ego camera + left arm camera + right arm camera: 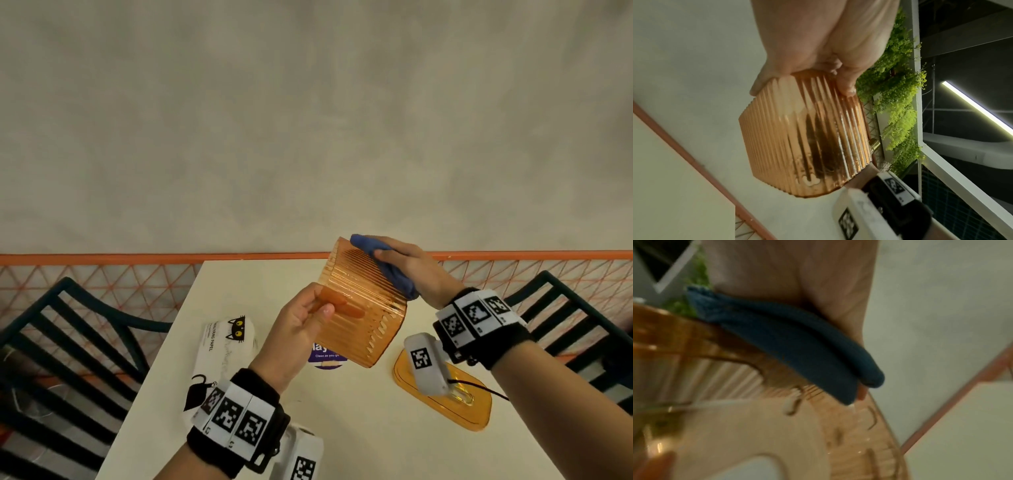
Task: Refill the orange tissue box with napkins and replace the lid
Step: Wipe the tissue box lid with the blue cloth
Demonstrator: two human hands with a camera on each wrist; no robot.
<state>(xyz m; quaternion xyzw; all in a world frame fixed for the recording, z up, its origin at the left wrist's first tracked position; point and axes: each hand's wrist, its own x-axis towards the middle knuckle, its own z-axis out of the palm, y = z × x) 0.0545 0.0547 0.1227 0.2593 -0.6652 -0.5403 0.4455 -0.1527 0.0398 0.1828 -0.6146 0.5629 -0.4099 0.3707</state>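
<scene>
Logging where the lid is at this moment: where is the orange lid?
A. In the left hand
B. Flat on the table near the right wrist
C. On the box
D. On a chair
B: the orange lid lies flat on the table, while the left hand holds the open orange box.

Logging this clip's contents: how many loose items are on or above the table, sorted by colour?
Orange: 2, the ribbed tissue box held in the left hand and its lid lying on the table.
Blue: 1, the cloth under the right hand.
White: 1, the napkin pack.
Total: 4
</scene>
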